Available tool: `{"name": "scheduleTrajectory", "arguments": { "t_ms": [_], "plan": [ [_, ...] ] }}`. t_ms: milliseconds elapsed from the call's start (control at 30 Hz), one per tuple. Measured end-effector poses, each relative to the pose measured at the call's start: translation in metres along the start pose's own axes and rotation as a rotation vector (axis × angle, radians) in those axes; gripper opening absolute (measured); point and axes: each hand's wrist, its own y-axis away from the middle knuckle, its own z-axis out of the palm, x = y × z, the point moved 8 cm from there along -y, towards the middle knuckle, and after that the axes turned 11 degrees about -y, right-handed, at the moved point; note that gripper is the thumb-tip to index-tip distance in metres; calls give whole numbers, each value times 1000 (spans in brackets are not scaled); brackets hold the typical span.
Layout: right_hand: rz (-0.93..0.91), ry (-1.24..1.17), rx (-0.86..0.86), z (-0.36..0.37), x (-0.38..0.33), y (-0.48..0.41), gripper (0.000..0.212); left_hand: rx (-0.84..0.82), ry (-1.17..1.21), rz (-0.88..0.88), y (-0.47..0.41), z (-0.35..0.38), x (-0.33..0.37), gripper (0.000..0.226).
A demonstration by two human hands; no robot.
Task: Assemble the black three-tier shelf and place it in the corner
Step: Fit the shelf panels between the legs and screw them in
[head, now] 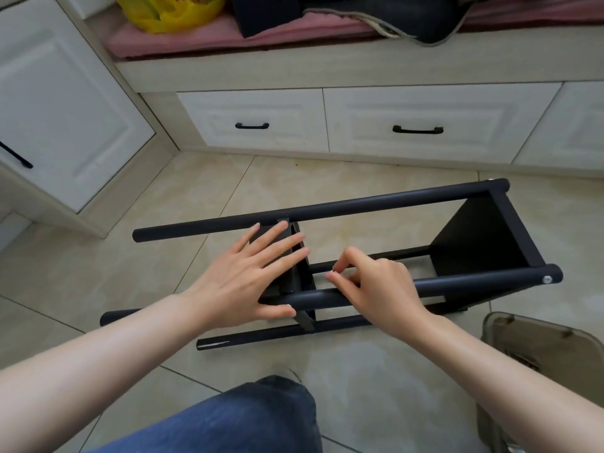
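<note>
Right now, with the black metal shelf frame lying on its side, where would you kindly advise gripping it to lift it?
From above, grip the two upward-facing round poles near the fitted end panel: that end looks bolted rigid, while the poles' left ends are unjoined and would probably flex.

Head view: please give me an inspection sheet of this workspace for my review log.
Surface: beige tiled floor.
Job's things: black shelf frame lies on its side; end panel fitted; middle panel stands between the poles.
Clutter: clear plastic container at lower right; yellow bag on the cushion.
Grippers: left hand flat on the middle panel; right hand pinches a small silver screw at the near pole.
Cables: nothing seen.
Surroundings: white drawers with black handles.
</note>
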Motion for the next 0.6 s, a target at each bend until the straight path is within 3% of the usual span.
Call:
{"name": "scheduleTrajectory", "arguments": {
  "t_ms": [133, 267, 600],
  "plan": [
    [-31, -13, -22, 3, -4, 14, 30, -92, 48, 49, 3, 12, 3, 92],
    [-5, -31, -28, 2, -4, 28, 25, 27, 262, 59, 10, 9, 17, 80],
    [338, -56, -279, 21, 20, 19, 18, 105, 450, 32, 19, 17, 28, 70]
  ]
}}
